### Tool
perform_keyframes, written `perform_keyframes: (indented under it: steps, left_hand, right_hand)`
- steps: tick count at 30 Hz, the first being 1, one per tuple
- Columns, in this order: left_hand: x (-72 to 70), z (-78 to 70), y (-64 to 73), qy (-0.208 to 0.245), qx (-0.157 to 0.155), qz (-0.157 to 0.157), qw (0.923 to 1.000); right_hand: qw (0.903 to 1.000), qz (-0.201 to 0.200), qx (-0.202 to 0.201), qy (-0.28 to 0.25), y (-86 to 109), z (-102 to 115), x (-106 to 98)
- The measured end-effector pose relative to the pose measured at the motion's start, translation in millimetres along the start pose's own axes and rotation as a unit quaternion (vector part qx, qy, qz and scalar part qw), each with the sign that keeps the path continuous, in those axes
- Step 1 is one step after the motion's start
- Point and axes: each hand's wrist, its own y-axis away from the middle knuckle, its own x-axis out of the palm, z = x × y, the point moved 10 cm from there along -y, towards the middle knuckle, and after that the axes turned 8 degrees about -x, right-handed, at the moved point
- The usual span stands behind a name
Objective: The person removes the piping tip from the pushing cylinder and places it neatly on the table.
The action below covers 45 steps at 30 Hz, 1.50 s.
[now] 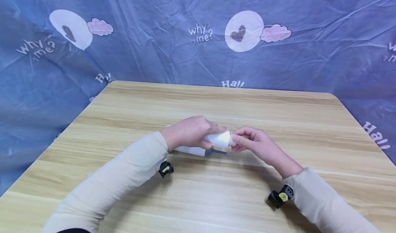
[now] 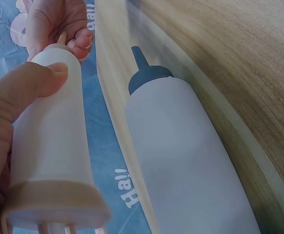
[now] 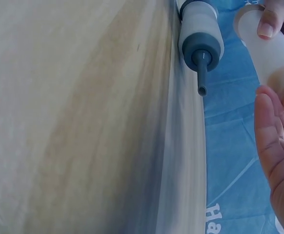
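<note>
My left hand [image 1: 193,131] grips a white squeeze bottle [image 2: 54,131] with a beige base and a thin beige nozzle. The bottle lies tilted on its side in the hand, its nozzle end toward the right, and the thumb rests along its upper wall. At that end my right hand [image 1: 256,144] pinches the beige cap between thumb and curled fingers. Just below and in front, a second squeeze bottle [image 2: 181,146] lies on the table, white with a dark grey-blue cap [image 3: 200,52] and spout. In the head view the left hand partly hides this second bottle.
The light wooden table [image 1: 191,198] has rounded far corners. Behind and beside it hangs a blue printed cloth [image 1: 173,47]. Small black cameras sit on both wrists, the left one [image 1: 166,169] and the right one [image 1: 281,196] low over the table.
</note>
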Motion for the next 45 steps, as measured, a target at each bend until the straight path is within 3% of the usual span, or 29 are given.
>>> perform_keyframes:
  steps: [8, 15, 19, 29, 33, 38, 40, 42, 45]
  left_hand:
    - [-1.5, 1.7, -2.2, 0.005, -0.002, -0.005, 1.0000]
    - [2.0, 7.9, -4.1, 0.042, -0.020, 0.007, 0.9989]
    - [3.3, 12.1, -4.2, 0.067, -0.031, 0.010, 0.9972]
    - [2.8, 11.4, -6.2, 0.068, -0.023, 0.005, 0.9974]
    - [1.6, 11.8, -6.7, 0.071, -0.024, 0.004, 0.9972]
    - [-0.1, 11.8, -7.7, 0.071, -0.025, 0.001, 0.9971]
    - [0.2, 11.0, -8.3, 0.068, -0.021, 0.000, 0.9975]
    - [1.1, 10.1, -8.8, 0.064, -0.018, 0.001, 0.9978]
    - [2.1, 9.0, -9.1, 0.056, -0.015, 0.002, 0.9983]
  right_hand:
    - [0.9992, -0.032, -0.007, 0.021, 0.4, -1, -4]
    - [0.9949, -0.060, -0.014, 0.081, 1.0, 2, -10]
    - [0.9921, -0.069, -0.039, 0.097, 0.1, 8, -11]
    - [0.9841, -0.078, -0.113, 0.113, 0.3, 17, -14]
    - [0.9758, -0.086, -0.149, 0.135, 1.3, 23, -14]
    - [0.9562, -0.095, -0.206, 0.185, 3.0, 34, -14]
    - [0.9536, -0.089, -0.216, 0.190, 2.3, 35, -13]
    - [0.9584, -0.075, -0.202, 0.186, 0.1, 32, -12]
    - [0.9729, -0.049, -0.157, 0.163, -3.4, 22, -11]
